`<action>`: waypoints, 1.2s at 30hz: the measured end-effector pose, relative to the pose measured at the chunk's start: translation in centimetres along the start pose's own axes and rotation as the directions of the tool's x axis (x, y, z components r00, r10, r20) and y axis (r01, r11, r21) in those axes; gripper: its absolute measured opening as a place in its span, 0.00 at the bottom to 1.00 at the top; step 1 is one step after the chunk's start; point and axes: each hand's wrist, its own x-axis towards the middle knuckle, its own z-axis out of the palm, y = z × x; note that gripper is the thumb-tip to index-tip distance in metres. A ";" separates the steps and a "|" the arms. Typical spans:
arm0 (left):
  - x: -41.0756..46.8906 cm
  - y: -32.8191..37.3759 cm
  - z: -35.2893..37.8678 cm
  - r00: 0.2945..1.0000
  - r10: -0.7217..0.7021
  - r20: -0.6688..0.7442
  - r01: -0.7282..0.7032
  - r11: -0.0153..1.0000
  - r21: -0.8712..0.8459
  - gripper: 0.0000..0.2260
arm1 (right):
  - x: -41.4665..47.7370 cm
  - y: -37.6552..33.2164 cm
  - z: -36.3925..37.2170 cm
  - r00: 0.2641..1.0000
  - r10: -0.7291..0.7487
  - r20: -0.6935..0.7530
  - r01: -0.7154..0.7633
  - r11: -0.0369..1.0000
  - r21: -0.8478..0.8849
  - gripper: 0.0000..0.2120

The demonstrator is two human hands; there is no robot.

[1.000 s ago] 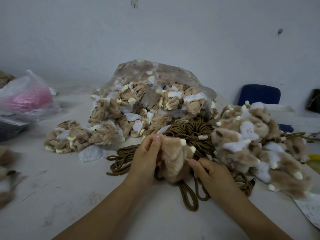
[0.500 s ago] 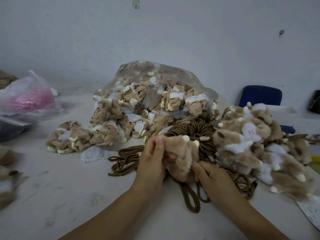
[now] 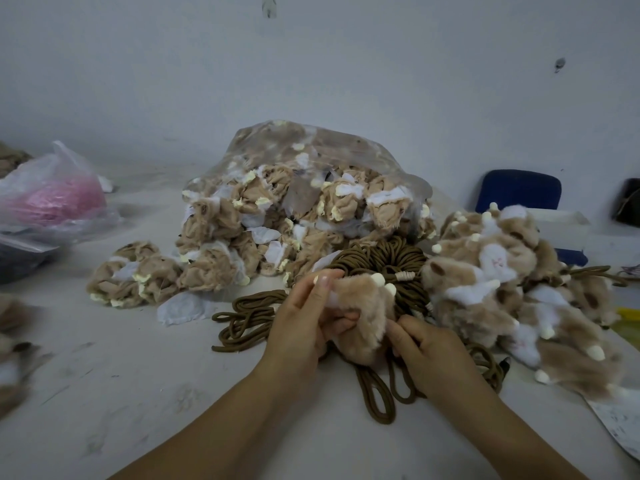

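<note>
At frame centre, the tan furry plush piece with cream nubs (image 3: 360, 317) is clasped by the curled fingers of the left hand (image 3: 304, 323). The right hand (image 3: 429, 348) has been drawn closer — the piece's lower edge is now pinched, so reshaping has likely begun.

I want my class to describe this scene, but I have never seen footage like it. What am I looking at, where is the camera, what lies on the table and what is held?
There is no machine here: a person works with two bare hands. The one camera sits on the person's head and looks forward and down, so the forearms enter from the bottom edge. The left hand and the right hand both grip one tan plush piece with small cream nubs. Behind it on the pale table lies a bundle of brown cord. Further back stands a clear bag full of tan and white fabric pieces. A heap of fluffy plush pieces lies on the right, a bag with something pink on the far left.
</note>
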 end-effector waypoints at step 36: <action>1.2 0.0 -1.0 0.995 0.017 -0.098 -0.032 0.987 -0.155 0.20 | -0.1 0.5 -0.1 0.996 -0.042 0.073 0.046 0.997 -0.064 0.19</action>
